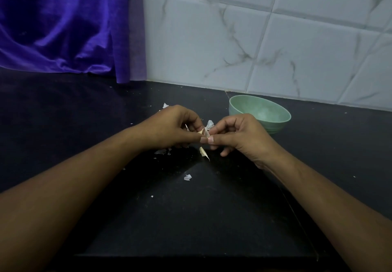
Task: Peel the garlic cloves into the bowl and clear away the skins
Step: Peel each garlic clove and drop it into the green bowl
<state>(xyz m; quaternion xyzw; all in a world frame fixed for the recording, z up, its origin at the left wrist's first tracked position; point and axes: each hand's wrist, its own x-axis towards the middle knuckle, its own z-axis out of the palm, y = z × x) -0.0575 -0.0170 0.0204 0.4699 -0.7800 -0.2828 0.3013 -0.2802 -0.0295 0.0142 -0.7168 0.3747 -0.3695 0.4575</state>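
Both hands meet over the middle of the black counter (84, 106). My left hand (174, 126) pinches a garlic clove (201, 132) between thumb and fingers. My right hand (237, 135) pinches the same clove from the other side, thumb tip against the left thumb. Papery skin (210, 124) sticks up above the clove, and a pale strip of skin (204, 154) hangs below it. A pale green bowl (273, 121) stands just behind my right hand; I see no cloves in the part of it that shows.
Loose skin scraps lie on the counter: one (187, 177) in front of the hands, some (161, 151) under my left hand, one (165, 105) behind it. A purple curtain (63, 23) hangs at the back left. A white marbled tile wall (275, 38) runs behind the bowl.
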